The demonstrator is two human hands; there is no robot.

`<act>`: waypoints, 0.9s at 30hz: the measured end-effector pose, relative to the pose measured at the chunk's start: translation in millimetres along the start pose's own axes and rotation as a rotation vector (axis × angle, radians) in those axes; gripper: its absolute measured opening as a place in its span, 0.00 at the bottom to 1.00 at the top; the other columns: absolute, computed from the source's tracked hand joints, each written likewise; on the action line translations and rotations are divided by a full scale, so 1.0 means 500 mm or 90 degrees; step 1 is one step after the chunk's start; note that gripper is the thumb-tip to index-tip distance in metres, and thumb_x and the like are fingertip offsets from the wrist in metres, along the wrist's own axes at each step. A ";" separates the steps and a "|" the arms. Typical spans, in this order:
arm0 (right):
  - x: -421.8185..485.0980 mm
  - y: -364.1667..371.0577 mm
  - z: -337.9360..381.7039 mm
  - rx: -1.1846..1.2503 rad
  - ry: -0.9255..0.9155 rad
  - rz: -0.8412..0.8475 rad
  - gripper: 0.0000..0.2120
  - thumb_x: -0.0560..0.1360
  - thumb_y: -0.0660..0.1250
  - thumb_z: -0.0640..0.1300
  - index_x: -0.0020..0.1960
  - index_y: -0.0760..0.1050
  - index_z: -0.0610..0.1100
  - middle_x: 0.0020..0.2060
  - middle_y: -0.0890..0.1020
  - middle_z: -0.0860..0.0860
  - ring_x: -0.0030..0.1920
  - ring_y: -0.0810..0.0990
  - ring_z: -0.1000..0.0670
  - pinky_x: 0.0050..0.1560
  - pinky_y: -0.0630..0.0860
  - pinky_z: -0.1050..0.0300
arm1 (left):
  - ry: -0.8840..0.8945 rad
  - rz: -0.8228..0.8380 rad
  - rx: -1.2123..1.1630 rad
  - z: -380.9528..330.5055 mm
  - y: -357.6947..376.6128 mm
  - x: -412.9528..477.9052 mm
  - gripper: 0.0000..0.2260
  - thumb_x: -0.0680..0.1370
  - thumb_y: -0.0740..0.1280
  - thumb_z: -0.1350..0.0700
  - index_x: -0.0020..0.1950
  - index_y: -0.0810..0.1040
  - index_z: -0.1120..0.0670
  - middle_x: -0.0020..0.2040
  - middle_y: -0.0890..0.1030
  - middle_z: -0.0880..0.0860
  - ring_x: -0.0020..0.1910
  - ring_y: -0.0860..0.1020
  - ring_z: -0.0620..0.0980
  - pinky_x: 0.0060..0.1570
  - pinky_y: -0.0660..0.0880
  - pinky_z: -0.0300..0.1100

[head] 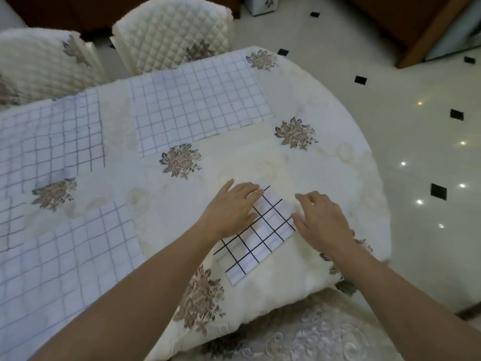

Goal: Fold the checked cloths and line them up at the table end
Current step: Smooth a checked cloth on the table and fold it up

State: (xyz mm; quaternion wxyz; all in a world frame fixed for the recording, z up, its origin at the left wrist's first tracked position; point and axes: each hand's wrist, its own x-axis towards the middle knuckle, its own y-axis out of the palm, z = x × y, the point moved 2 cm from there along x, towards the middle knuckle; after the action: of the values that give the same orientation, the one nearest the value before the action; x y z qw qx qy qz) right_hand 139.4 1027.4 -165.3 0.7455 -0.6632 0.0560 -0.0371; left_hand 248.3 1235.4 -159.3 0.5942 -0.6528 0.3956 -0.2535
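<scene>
One folded cloth (257,238) lies near the table (338,157) end. The left hand (231,209) presses flat on it; the right hand (322,217), relaxed, apparently touches its edge. The far cloth (197,100), left cloth (49,142) and near cloth (67,261) are still unfolded.

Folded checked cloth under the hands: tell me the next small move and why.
Probably nudge it with both flat hands until it sits square to the table end. The folded cloth lies askew; the left hand rests flat on it and the right hand touches its right edge. The far cloth, left cloth and near cloth lie unfolded.
</scene>
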 end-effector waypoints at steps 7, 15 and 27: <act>-0.010 0.027 0.014 0.083 0.101 0.034 0.15 0.76 0.68 0.53 0.57 0.77 0.44 0.47 0.78 0.46 0.45 0.77 0.42 0.41 0.75 0.48 | 0.249 0.022 0.052 -0.007 -0.019 0.148 0.20 0.76 0.72 0.55 0.67 0.77 0.54 0.66 0.77 0.56 0.65 0.75 0.58 0.68 0.66 0.53; 0.018 0.046 0.014 0.149 0.195 0.099 0.16 0.78 0.64 0.57 0.57 0.72 0.46 0.50 0.77 0.50 0.52 0.77 0.45 0.50 0.71 0.49 | 0.330 0.013 -0.007 -0.001 -0.007 0.192 0.16 0.70 0.78 0.57 0.57 0.82 0.55 0.51 0.81 0.56 0.43 0.79 0.57 0.45 0.77 0.49; 0.068 0.027 -0.026 0.382 0.260 0.138 0.07 0.79 0.65 0.49 0.45 0.70 0.48 0.42 0.73 0.52 0.42 0.75 0.48 0.41 0.72 0.52 | 0.340 0.040 -0.032 0.004 -0.009 0.243 0.08 0.74 0.74 0.57 0.52 0.81 0.56 0.46 0.79 0.55 0.42 0.77 0.57 0.40 0.76 0.50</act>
State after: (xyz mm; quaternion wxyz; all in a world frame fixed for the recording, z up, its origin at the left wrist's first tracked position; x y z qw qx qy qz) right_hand 171.1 1011.8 -181.2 0.8797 -0.3843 0.2599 -0.1042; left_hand 318.6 1137.2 -172.0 0.4600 -0.5647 0.5645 -0.3884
